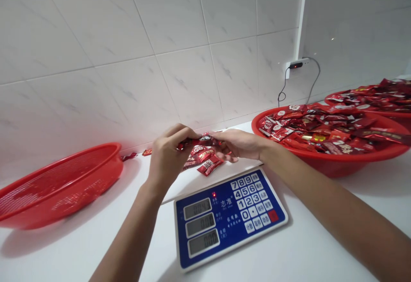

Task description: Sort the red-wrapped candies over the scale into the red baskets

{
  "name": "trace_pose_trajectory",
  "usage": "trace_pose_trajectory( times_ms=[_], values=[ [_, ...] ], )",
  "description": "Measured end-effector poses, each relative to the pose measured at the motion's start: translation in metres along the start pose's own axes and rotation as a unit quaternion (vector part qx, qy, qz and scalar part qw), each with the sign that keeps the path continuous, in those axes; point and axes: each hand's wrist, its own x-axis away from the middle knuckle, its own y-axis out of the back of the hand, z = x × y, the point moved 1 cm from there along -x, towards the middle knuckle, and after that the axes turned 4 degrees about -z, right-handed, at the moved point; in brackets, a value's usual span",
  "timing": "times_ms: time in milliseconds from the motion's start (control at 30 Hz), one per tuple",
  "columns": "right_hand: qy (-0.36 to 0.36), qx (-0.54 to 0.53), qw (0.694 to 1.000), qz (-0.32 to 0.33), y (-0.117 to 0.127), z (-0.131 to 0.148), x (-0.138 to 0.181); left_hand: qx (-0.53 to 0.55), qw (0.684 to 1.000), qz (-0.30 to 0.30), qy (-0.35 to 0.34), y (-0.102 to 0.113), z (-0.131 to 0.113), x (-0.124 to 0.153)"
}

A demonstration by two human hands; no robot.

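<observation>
- Two hands are seen: by the left hand [170, 153] and the right hand [240, 142], fingers curled nearly closed, red foil sachets [205, 138] are pinched; how many cannot be told.
- These are held above the platform of one digital price scale [231, 217], fitted with three displays, where several overlapping sachets [210, 165] are laid.
- Three red plastic baskets are seen: one left [112, 162], two right [334, 162], the right pair heaped with uncountable sachets.
- Everything is set on a white tabletop [321, 239], backed by marbled white wall tiles [128, 25].
- One power strip [287, 70] is mounted there, a plug's red light lit.
</observation>
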Motion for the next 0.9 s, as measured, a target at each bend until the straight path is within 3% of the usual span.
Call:
trace_pose_trajectory(
  times_ms=[67,133,200,267,333,433,600,800,900],
  values=[
    [0.046,0.008,0.998,-0.03,0.001,0.004,0.003,0.022,0.999,-0.041,0.016,0.0,0.001,-0.001],
    [0.072,0.048,0.993,-0.075,0.003,0.007,0.005,0.107,0.982,-0.102,0.12,0.002,0.005,-0.003],
    [0.091,0.087,0.987,-0.102,0.005,0.009,0.006,0.216,0.934,-0.124,0.255,0.003,0.01,-0.006],
    [0.105,0.113,0.982,-0.105,0.005,0.008,0.005,0.291,0.884,-0.066,0.359,0.002,0.013,-0.008],
    [0.121,0.136,0.977,-0.111,0.005,0.006,0.002,0.318,0.855,0.027,0.408,-0.002,0.012,-0.007],
    [0.144,0.175,0.964,-0.136,0.003,0.003,-0.002,0.324,0.851,0.104,0.399,-0.007,0.008,-0.003],
    [0.109,0.203,0.969,-0.085,0.003,0.007,0.002,0.317,0.866,0.13,0.365,-0.004,0.007,-0.003],
    [0.078,0.317,0.941,-0.094,0.012,0.031,0.03,0.263,0.882,0.091,0.38,0.009,0.017,-0.008],
    [0.073,0.364,0.928,-0.026,-0.002,0.046,0.056,0.253,0.892,0.084,0.365,0.011,0.017,-0.008]
  ],
)
